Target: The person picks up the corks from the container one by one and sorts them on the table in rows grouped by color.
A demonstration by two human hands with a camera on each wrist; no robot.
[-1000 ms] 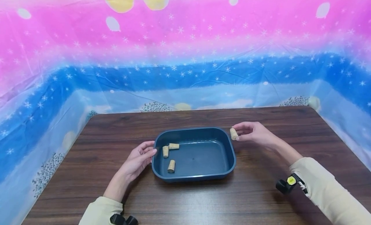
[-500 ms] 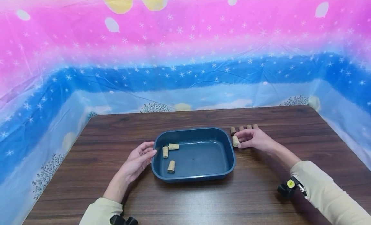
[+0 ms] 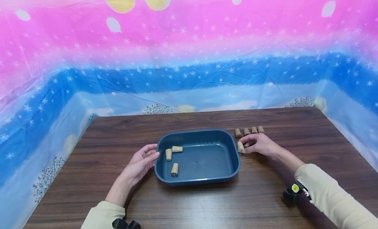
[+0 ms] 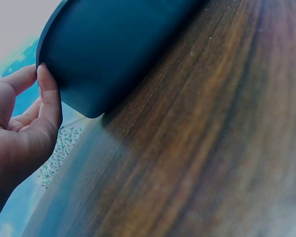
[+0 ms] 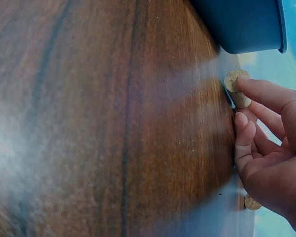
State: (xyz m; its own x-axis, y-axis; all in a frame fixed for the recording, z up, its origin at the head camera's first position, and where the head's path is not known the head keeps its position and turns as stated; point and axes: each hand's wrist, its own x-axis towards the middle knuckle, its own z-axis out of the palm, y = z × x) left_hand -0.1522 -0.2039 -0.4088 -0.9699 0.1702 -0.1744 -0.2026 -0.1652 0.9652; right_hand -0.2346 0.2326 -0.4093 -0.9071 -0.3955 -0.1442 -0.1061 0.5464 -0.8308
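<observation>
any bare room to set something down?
Bare: table in front of the blue bin, between the sleeves; also the bin floor right of its three corks. Crowded: off the bin's right end, where the right grip holds one cork near a row of four.

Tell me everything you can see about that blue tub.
The tub is dark blue, a rounded rectangle with smooth walls, a thin rim and a small dot mid-floor; it looks like plastic. It sits upright and open-topped on the wooden table. Three corks are inside, toward its left end, where the left hand grips the rim.
</observation>
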